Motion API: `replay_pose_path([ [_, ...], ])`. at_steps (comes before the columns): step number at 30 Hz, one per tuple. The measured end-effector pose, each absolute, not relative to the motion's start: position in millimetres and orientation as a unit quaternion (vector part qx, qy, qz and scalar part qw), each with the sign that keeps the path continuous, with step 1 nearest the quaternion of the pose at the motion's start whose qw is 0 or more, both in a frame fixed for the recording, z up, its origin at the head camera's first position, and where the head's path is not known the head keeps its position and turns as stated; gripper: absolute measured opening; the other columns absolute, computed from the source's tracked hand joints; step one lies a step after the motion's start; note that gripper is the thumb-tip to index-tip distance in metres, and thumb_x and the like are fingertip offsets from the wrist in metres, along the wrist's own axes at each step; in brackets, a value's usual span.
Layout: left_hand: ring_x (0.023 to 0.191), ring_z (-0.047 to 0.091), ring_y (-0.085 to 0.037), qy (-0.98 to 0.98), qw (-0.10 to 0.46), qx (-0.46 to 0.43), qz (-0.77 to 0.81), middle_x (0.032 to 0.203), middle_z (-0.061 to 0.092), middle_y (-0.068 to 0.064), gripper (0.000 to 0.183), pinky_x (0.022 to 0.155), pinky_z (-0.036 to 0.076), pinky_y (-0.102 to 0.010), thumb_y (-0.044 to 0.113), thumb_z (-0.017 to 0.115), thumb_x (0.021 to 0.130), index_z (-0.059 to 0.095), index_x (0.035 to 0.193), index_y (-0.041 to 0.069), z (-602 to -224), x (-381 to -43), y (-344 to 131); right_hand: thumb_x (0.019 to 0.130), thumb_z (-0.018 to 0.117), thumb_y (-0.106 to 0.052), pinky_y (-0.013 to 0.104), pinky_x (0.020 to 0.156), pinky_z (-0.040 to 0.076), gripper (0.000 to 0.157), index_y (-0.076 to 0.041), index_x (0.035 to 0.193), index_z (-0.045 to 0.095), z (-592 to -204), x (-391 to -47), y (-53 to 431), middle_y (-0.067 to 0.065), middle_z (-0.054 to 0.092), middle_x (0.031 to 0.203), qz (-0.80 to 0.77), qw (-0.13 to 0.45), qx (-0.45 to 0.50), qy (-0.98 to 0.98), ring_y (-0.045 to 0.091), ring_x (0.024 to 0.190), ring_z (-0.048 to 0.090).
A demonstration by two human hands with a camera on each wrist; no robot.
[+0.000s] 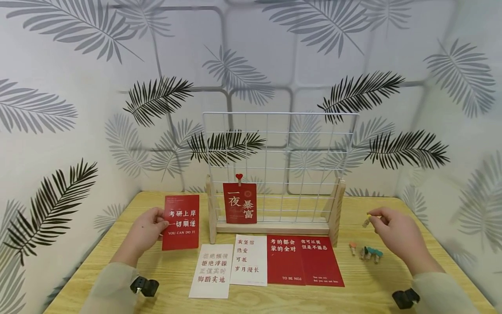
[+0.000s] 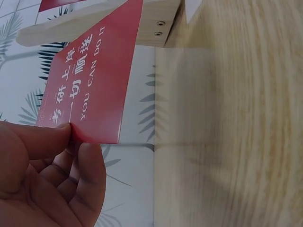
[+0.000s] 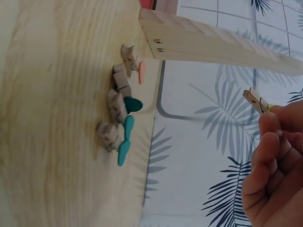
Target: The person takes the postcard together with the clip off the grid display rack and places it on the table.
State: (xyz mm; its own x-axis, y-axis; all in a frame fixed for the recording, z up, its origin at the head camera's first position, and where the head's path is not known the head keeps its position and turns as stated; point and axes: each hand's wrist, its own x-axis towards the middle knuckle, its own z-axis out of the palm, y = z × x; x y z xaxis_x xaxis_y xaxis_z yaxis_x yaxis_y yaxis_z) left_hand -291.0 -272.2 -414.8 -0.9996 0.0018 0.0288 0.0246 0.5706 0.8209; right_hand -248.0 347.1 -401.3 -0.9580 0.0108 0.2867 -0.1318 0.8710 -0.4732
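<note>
In the head view my left hand pinches a red card with white lettering by its left edge, holding it upright above the table. The left wrist view shows thumb and fingers on the edge of that red card. My right hand pinches a small wooden clothespin with a bit of yellow on it, raised over the table's right side; the right wrist view shows the clothespin pointing away from the fingertips. Between the hands stands a white wire grid, where a red card hangs from a heart clothespin.
Two white cards and two red cards lie in a row before the grid's wooden stand. Several clothespins with green and orange tops lie on the wooden table at right. A leaf-patterned wall rises behind.
</note>
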Motion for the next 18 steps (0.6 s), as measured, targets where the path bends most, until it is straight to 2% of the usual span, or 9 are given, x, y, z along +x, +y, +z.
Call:
replay_pose_path([
  [3, 0.088, 0.060, -0.025, -0.884, 0.001, -0.001, -0.468, 0.099, 0.056, -0.015, 0.018, 0.073, 0.057, -0.040, 0.003, 0.049, 0.104, 0.052, 0.120, -0.004, -416.8, -293.2, -273.0, 0.107, 0.049, -0.032, 0.035, 0.050, 0.039, 0.038, -0.002, 0.124, 0.066, -404.7, -247.2, 351.5, -0.001, 0.066, 0.082, 0.252, 0.132, 0.030, -0.958, 0.017, 0.062, 0.054],
  [10, 0.090, 0.060, -0.025, -0.883, -0.013, 0.005, -0.469, 0.100, 0.056, -0.015, 0.019, 0.071, 0.058, -0.036, 0.004, 0.050, 0.104, 0.052, 0.121, -0.004, -422.0, -299.8, -273.3, 0.106, 0.051, -0.032, 0.034, 0.049, 0.036, 0.036, -0.004, 0.120, 0.068, -412.2, -246.0, 361.0, 0.000, 0.064, 0.078, 0.253, 0.104, 0.026, -0.961, 0.018, 0.055, 0.045],
  [18, 0.091, 0.064, -0.027, -0.886, -0.017, 0.011, -0.463, 0.106, 0.059, -0.018, 0.023, 0.073, 0.059, -0.040, 0.004, 0.051, 0.103, 0.053, 0.124, -0.005, -428.3, -311.7, -269.7, 0.106, 0.052, -0.029, 0.036, 0.053, 0.040, 0.035, -0.001, 0.121, 0.067, -421.4, -245.1, 372.2, 0.001, 0.068, 0.085, 0.251, 0.063, 0.026, -0.966, 0.018, 0.065, 0.052],
])
